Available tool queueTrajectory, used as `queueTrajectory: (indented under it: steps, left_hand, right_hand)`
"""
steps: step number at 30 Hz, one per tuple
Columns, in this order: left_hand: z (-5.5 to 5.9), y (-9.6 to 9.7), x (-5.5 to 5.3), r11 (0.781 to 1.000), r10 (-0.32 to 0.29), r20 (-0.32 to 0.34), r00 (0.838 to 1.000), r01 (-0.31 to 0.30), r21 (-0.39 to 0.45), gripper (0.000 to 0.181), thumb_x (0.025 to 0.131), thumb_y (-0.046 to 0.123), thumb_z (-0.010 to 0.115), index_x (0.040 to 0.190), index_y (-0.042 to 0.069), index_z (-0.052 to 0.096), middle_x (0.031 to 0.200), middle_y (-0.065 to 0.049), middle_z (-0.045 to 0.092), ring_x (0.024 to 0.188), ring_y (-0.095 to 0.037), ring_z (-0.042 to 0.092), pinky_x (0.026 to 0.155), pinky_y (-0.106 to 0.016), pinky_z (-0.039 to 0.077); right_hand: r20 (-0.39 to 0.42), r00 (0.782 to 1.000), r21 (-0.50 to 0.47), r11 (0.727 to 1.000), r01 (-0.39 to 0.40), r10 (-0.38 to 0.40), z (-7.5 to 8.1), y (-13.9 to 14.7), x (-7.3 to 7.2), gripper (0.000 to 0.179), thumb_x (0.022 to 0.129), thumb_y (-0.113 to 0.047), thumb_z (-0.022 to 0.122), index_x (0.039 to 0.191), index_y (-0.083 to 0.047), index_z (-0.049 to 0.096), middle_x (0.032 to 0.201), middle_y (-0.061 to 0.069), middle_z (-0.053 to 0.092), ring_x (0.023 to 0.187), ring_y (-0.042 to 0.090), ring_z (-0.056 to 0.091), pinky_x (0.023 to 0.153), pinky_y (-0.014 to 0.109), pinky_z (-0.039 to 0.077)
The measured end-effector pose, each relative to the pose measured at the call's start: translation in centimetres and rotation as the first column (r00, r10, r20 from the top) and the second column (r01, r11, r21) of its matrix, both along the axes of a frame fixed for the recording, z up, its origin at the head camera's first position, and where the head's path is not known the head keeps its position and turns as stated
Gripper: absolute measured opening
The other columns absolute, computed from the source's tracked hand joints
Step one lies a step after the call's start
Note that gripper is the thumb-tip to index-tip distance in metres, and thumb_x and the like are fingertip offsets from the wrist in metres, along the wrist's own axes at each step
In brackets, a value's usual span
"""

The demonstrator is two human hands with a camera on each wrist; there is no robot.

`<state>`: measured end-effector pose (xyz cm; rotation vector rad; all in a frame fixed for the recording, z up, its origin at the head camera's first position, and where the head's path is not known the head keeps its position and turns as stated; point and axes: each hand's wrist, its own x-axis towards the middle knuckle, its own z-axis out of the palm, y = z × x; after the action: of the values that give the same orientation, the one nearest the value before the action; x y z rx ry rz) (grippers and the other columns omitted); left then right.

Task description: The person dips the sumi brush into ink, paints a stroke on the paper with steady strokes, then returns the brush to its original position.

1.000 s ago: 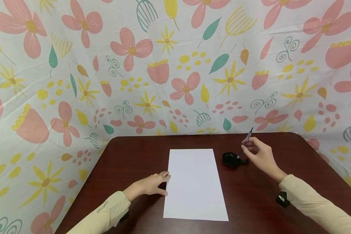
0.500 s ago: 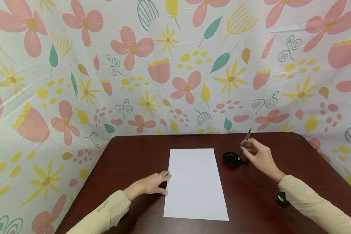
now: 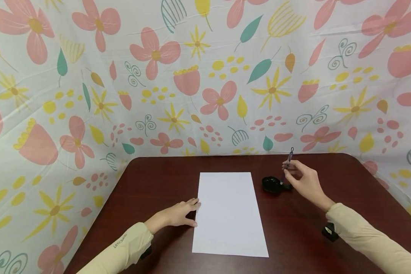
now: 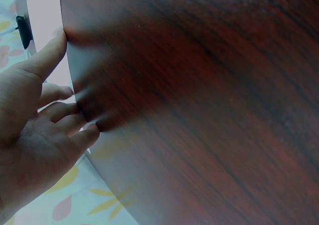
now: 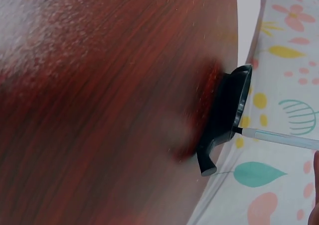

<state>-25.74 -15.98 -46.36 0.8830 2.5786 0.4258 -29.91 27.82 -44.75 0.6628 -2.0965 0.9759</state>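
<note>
My right hand [image 3: 305, 182] pinches a slim writing brush [image 3: 290, 159] with a hanging loop at its top. The brush stands nearly upright, slightly tilted, its lower end at a small black ink dish [image 3: 270, 184] with a short handle. From the right wrist, the dark brush tip [image 5: 238, 130] meets the dish's rim [image 5: 243, 98]; the dish's inside is hidden there. My left hand [image 3: 179, 214] rests at the left edge of a blank white sheet of paper [image 3: 229, 215], thumb and fingers spread. The left wrist view shows its fingertips [image 4: 61, 36] along that edge.
A dark red-brown wooden table [image 3: 157, 182] carries the paper and the dish, the dish to the right of the paper. Behind and to the left hangs a floral cloth [image 3: 178, 87]. A black wrist device [image 3: 330, 232] sits under the right sleeve.
The brush has become a little more upright as its top shifted left, its tip staying by the dish's handle side. My left hand and the paper stay put; the view tilts slightly.
</note>
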Motion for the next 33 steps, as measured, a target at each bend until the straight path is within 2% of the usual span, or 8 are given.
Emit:
queueTrajectory:
  steps: [4,8,14,22,29,31,33]
  left_hand:
    - [-0.1,0.0,-0.1,1.000,-0.002,-0.010,1.000,0.002,-0.009,0.076,0.089,0.036,0.068,0.149,0.004,0.035,0.158,-0.015,0.026,0.148,-0.031,0.024,0.113,-0.047,0.032]
    - [-0.3,0.0,-0.1,1.000,-0.005,-0.018,1.000,0.004,-0.013,0.076,0.088,0.036,0.069,0.149,0.005,0.036,0.158,-0.015,0.027,0.147,-0.031,0.025,0.113,-0.047,0.033]
    - [-0.5,-0.1,-0.2,1.000,-0.001,-0.016,1.000,0.001,-0.010,0.076,0.088,0.037,0.068,0.150,0.006,0.035,0.159,-0.014,0.026,0.148,-0.030,0.024,0.113,-0.047,0.033]
    - [-0.4,-0.1,-0.1,1.000,-0.004,-0.022,1.000,0.004,0.001,0.076,0.088,0.037,0.068,0.149,0.005,0.036,0.158,-0.016,0.027,0.148,-0.031,0.024,0.113,-0.047,0.032]
    - [-0.4,-0.1,-0.1,1.000,-0.003,-0.024,1.000,0.003,-0.001,0.076,0.089,0.037,0.068,0.149,0.005,0.036,0.159,-0.015,0.026,0.148,-0.030,0.024,0.113,-0.047,0.032]
    - [-0.4,-0.1,-0.1,1.000,-0.002,-0.022,1.000,0.002,-0.001,0.076,0.089,0.036,0.068,0.149,0.005,0.036,0.159,-0.015,0.026,0.148,-0.030,0.025,0.113,-0.047,0.032]
    - [-0.4,-0.1,-0.1,1.000,-0.002,-0.022,1.000,0.002,-0.002,0.076,0.089,0.036,0.068,0.149,0.005,0.036,0.159,-0.015,0.026,0.147,-0.030,0.025,0.113,-0.047,0.032]
  right_hand:
    - [0.021,1.000,-0.004,1.000,-0.013,0.013,-0.5,0.2,-0.5,0.038,0.076,0.016,0.071,0.109,-0.001,0.066,0.101,0.016,0.070,0.093,-0.017,0.058,0.072,0.002,0.047]
    - [0.028,0.999,0.006,1.000,-0.027,0.027,-0.9,0.4,-0.8,0.037,0.077,0.015,0.070,0.110,0.000,0.066,0.102,0.018,0.069,0.092,-0.016,0.058,0.072,0.003,0.047]
    - [0.007,1.000,0.007,1.000,0.002,-0.002,-1.0,0.5,-1.2,0.037,0.077,0.015,0.070,0.110,0.001,0.066,0.102,0.017,0.069,0.091,-0.017,0.057,0.072,0.003,0.047]
    - [-0.032,0.998,-0.047,0.998,0.043,-0.045,0.0,0.7,-1.6,0.034,0.077,0.014,0.071,0.108,0.001,0.067,0.100,0.018,0.070,0.088,-0.012,0.061,0.070,0.003,0.047]
    - [-0.029,0.997,-0.120,0.990,0.068,-0.072,1.4,0.2,-1.2,0.032,0.079,0.014,0.069,0.110,0.003,0.065,0.101,0.020,0.068,0.090,-0.015,0.059,0.075,0.002,0.046]
    - [-0.023,0.997,-0.151,0.986,0.066,-0.070,2.0,-0.2,-0.7,0.031,0.080,0.015,0.067,0.110,0.005,0.065,0.103,0.012,0.069,0.090,-0.012,0.061,0.076,0.003,0.046]
    - [-0.013,0.997,-0.178,0.982,0.069,-0.072,2.7,-0.6,-0.2,0.029,0.081,0.015,0.066,0.109,0.007,0.064,0.104,-0.003,0.068,0.089,-0.010,0.063,0.076,0.003,0.047]
